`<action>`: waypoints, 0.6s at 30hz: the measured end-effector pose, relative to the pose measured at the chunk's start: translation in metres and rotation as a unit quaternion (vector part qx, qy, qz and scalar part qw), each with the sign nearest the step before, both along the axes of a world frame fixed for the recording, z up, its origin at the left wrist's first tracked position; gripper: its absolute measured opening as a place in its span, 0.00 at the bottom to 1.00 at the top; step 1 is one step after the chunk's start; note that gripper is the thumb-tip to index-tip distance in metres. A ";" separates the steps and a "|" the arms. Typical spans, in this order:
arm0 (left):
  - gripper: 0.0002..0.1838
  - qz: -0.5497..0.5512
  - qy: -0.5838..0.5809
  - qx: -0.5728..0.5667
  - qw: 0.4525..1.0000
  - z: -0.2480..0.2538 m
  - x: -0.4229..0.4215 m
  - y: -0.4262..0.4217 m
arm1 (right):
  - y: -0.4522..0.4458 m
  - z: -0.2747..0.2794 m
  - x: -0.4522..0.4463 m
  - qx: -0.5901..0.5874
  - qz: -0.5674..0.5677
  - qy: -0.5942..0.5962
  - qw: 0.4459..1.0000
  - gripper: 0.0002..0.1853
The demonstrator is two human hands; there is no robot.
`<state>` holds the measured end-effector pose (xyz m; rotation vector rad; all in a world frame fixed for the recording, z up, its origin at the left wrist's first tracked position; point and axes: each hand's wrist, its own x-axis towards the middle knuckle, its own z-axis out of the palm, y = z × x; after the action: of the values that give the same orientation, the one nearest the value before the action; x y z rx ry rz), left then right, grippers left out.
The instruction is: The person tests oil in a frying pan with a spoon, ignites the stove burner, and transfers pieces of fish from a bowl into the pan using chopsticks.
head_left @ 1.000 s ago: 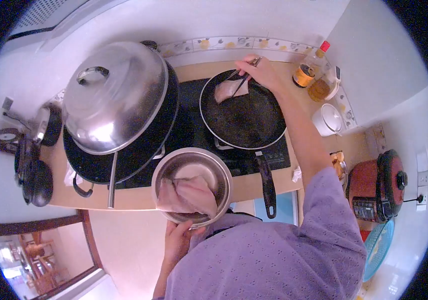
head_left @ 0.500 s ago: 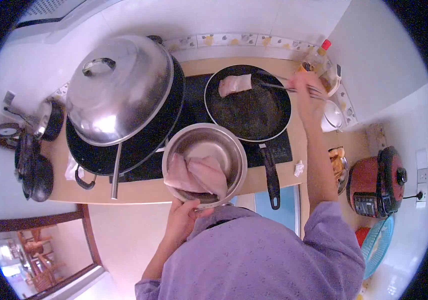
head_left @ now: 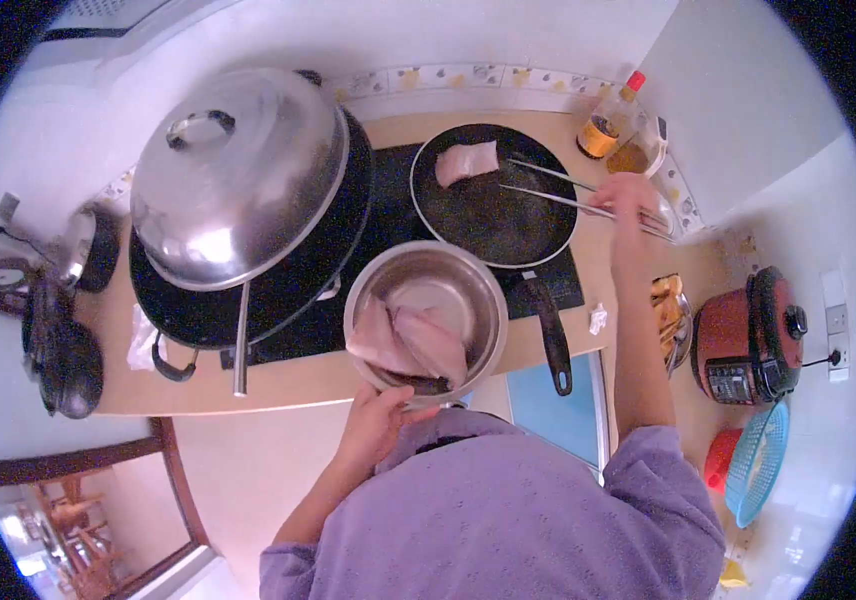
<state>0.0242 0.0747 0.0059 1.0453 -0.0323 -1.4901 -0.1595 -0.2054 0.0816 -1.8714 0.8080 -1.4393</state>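
Observation:
My left hand (head_left: 376, 425) is closed on the near rim of a steel bowl (head_left: 493, 330), held up before my chest. Pale pink fish fillets (head_left: 428, 345) lie inside it. My right hand (head_left: 628, 200) grips a pair of metal chopsticks (head_left: 558, 200), their tips spread apart above the frying pan (head_left: 493, 225). One fillet piece (head_left: 467, 162) rests at the far left of that black pan, a little away from the tips. The pan's dark handle (head_left: 551, 345) points toward me.
On the left stands a large wok (head_left: 188, 315) under a domed steel lid (head_left: 238, 180). A bottle with a red cap (head_left: 611, 120) is at the back right. Farther right are a red electric cooker (head_left: 743, 340), a blue basket (head_left: 756, 465) and a dish of brown food (head_left: 668, 310).
The chopstick tips have opened apart and my right hand has lowered slightly. The bowl in my left hand has shifted a little right. The fillet still lies in the pan.

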 end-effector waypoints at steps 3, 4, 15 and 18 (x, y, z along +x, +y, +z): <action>0.25 -0.024 0.008 -0.036 0.999 -0.001 0.005 -0.006 | 0.037 0.026 -0.004 0.078 0.064 -0.134 0.986 0.13; 0.25 -0.024 0.008 -0.038 0.999 -0.001 0.004 -0.008 | 0.057 0.030 -0.006 0.103 0.082 -0.083 0.988 0.14; 0.24 0.077 -0.034 -0.126 0.988 0.015 -0.010 -0.046 | 0.159 0.033 -0.026 -0.089 0.138 0.151 0.975 0.17; 0.29 0.075 -0.040 -0.149 0.985 0.025 -0.011 -0.054 | 0.163 0.032 -0.031 -0.117 0.126 0.168 0.971 0.18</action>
<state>0.0128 0.0212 0.0310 0.8440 -0.2227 -1.2619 -0.1909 -0.0421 0.1140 -2.3442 0.5415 -1.1146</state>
